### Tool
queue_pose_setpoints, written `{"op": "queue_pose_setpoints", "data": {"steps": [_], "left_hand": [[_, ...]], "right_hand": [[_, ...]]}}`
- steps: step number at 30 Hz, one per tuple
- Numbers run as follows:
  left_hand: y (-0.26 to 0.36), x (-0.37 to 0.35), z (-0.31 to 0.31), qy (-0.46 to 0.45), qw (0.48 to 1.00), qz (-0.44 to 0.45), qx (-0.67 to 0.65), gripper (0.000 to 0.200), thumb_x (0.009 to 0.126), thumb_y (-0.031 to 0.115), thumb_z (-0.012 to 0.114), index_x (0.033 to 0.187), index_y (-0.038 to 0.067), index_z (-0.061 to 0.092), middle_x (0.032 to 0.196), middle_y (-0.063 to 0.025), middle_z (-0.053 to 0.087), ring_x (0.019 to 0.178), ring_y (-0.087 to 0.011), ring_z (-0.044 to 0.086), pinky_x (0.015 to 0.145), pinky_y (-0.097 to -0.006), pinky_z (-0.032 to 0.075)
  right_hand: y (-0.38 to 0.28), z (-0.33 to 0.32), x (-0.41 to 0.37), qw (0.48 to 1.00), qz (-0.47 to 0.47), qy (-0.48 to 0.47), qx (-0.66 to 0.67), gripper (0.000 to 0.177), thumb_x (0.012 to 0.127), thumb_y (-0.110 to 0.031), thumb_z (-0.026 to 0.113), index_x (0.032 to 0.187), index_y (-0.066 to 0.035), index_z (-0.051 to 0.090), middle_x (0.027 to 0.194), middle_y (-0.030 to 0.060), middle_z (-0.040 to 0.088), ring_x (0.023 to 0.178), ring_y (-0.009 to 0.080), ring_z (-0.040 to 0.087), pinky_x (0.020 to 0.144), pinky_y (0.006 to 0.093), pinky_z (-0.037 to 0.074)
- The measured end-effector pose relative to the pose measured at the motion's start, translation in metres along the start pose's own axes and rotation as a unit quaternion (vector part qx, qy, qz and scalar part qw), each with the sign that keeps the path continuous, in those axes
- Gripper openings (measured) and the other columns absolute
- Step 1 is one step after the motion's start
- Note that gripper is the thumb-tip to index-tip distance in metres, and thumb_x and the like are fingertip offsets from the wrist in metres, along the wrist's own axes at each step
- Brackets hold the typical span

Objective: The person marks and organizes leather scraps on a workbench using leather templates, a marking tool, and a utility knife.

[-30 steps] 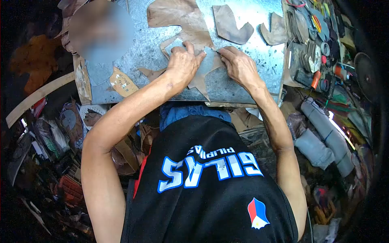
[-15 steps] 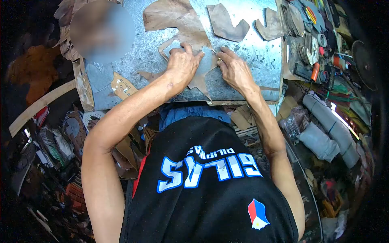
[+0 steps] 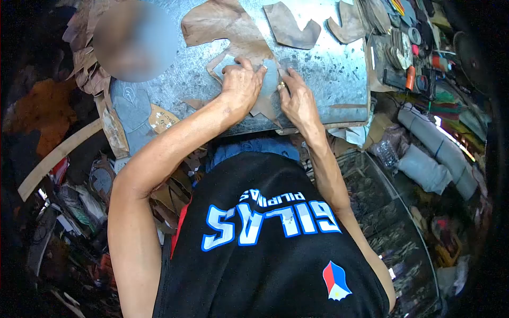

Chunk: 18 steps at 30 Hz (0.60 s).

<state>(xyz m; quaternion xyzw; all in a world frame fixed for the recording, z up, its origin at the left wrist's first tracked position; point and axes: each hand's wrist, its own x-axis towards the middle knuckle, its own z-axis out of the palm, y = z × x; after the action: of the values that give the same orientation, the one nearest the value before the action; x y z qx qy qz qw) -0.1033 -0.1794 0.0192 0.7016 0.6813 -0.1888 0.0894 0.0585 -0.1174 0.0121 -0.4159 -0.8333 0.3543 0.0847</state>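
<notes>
My left hand (image 3: 241, 87) presses with bent fingers on a grey pattern piece (image 3: 271, 79), which lies over a large brown leather sheet (image 3: 225, 24) on the metal-topped table. The thumb and fingertips rest along the template's upper part. My right hand (image 3: 299, 100) is closed in a pinch at the template's right edge. From its fingers a thin knife (image 3: 280, 74) shows, mostly hidden by the hand, its tip close to the leather. A pointed leather edge (image 3: 265, 110) extends below the template.
Cut leather pieces (image 3: 291, 26) lie at the table's (image 3: 339, 79) far right. Grey pieces (image 3: 130, 106) and a tan marked card (image 3: 163, 117) sit at the left. An orange-handled tool (image 3: 410, 78) and a tape roll (image 3: 415, 35) are among clutter on the right. Wrapped rolls (image 3: 424, 175) stand below.
My right hand has drawn down and slightly toward me along the template's edge. My left hand stays on the template. The view has shifted slightly.
</notes>
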Motion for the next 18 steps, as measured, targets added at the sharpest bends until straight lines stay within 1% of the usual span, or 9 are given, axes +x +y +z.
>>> {"op": "queue_pose_setpoints", "data": {"steps": [3, 5, 10, 12, 14, 15, 16, 17, 18], "left_hand": [[0.001, 0.0, 0.002, 0.011, 1.0, 0.005, 0.014, 0.053, 0.089, 0.012, 0.054, 0.14, 0.023, 0.049, 0.124, -0.0325, 0.052, 0.075, -0.0295, 0.07, 0.062, -0.0333, 0.056], [0.0, 0.001, 0.004, 0.017, 1.0, 0.001, 0.007, 0.052, 0.089, 0.012, 0.053, 0.14, 0.023, 0.049, 0.122, -0.0317, 0.054, 0.074, -0.0292, 0.069, 0.06, -0.0333, 0.055], [0.001, 0.004, 0.012, 0.038, 0.999, 0.004, 0.02, 0.05, 0.09, 0.012, 0.051, 0.139, 0.024, 0.051, 0.119, -0.0304, 0.056, 0.071, -0.0275, 0.069, 0.058, -0.0332, 0.055], [0.002, 0.002, 0.015, 0.045, 0.999, -0.001, 0.02, 0.049, 0.091, 0.013, 0.049, 0.138, 0.024, 0.051, 0.118, -0.0301, 0.056, 0.07, -0.0269, 0.069, 0.058, -0.0334, 0.055], [0.0, -0.001, 0.016, 0.089, 0.996, -0.023, -0.02, 0.043, 0.085, 0.015, 0.06, 0.128, 0.016, 0.057, 0.111, -0.0252, 0.058, 0.072, -0.027, 0.068, 0.06, -0.0343, 0.055], [-0.002, -0.003, 0.016, 0.094, 0.995, -0.029, -0.021, 0.043, 0.085, 0.015, 0.06, 0.128, 0.016, 0.057, 0.111, -0.0252, 0.058, 0.072, -0.027, 0.068, 0.06, -0.0343, 0.055], [-0.004, -0.007, 0.017, 0.112, 0.991, -0.032, -0.071, 0.039, 0.08, 0.016, 0.067, 0.119, 0.012, 0.059, 0.107, -0.0223, 0.058, 0.077, -0.0282, 0.067, 0.065, -0.0355, 0.055], [-0.006, -0.01, 0.018, 0.129, 0.984, -0.036, -0.121, 0.038, 0.075, 0.018, 0.073, 0.11, 0.008, 0.062, 0.102, -0.0193, 0.058, 0.083, -0.0295, 0.066, 0.069, -0.0368, 0.054], [-0.008, -0.012, 0.02, 0.131, 0.983, -0.046, -0.124, 0.038, 0.075, 0.018, 0.073, 0.11, 0.008, 0.062, 0.102, -0.0193, 0.058, 0.083, -0.0295, 0.066, 0.069, -0.0368, 0.054]], "right_hand": [[-0.006, 0.005, -0.013, 1.0, 0.023, 0.009, 0.007, 0.029, 0.088, -0.009, 0.055, 0.112, 0.006, 0.061, 0.133, 0.0337, 0.047, 0.113, 0.0483, 0.055, 0.096, 0.0479, 0.047], [-0.017, 0.007, -0.023, 0.997, 0.073, 0.024, 0.02, 0.03, 0.088, -0.008, 0.057, 0.112, 0.009, 0.062, 0.133, 0.0315, 0.049, 0.121, 0.0452, 0.051, 0.102, 0.0431, 0.042], [-0.029, 0.013, -0.05, 0.992, 0.121, 0.023, 0.04, 0.028, 0.087, -0.009, 0.058, 0.108, 0.009, 0.061, 0.134, 0.0336, 0.048, 0.121, 0.0461, 0.05, 0.102, 0.0434, 0.042], [-0.026, 0.014, -0.052, 0.993, 0.111, 0.029, 0.037, 0.029, 0.087, -0.01, 0.058, 0.109, 0.009, 0.061, 0.134, 0.0338, 0.047, 0.121, 0.0457, 0.05, 0.102, 0.043, 0.043], [-0.019, 0.016, -0.052, 0.994, 0.094, 0.035, 0.033, 0.03, 0.087, -0.011, 0.059, 0.109, 0.009, 0.061, 0.135, 0.0341, 0.046, 0.122, 0.0453, 0.051, 0.101, 0.0427, 0.043], [-0.017, 0.015, -0.051, 0.996, 0.065, 0.05, 0.017, 0.03, 0.087, -0.011, 0.06, 0.11, 0.008, 0.062, 0.131, 0.0328, 0.05, 0.118, 0.044, 0.054, 0.098, 0.0424, 0.045], [-0.015, 0.012, -0.052, 0.997, 0.037, 0.063, 0.002, 0.03, 0.087, -0.012, 0.06, 0.111, 0.007, 0.062, 0.128, 0.0315, 0.054, 0.114, 0.0427, 0.057, 0.095, 0.042, 0.047], [-0.01, 0.006, -0.052, 0.998, 0.031, 0.059, 0.0, 0.03, 0.087, -0.012, 0.06, 0.111, 0.007, 0.062, 0.128, 0.0315, 0.054, 0.114, 0.0427, 0.057, 0.095, 0.042, 0.047], [-0.014, -0.009, -0.048, 0.997, 0.06, 0.029, 0.024, 0.03, 0.087, -0.012, 0.061, 0.112, 0.005, 0.062, 0.121, 0.029, 0.058, 0.108, 0.041, 0.06, 0.091, 0.042, 0.048]]}}
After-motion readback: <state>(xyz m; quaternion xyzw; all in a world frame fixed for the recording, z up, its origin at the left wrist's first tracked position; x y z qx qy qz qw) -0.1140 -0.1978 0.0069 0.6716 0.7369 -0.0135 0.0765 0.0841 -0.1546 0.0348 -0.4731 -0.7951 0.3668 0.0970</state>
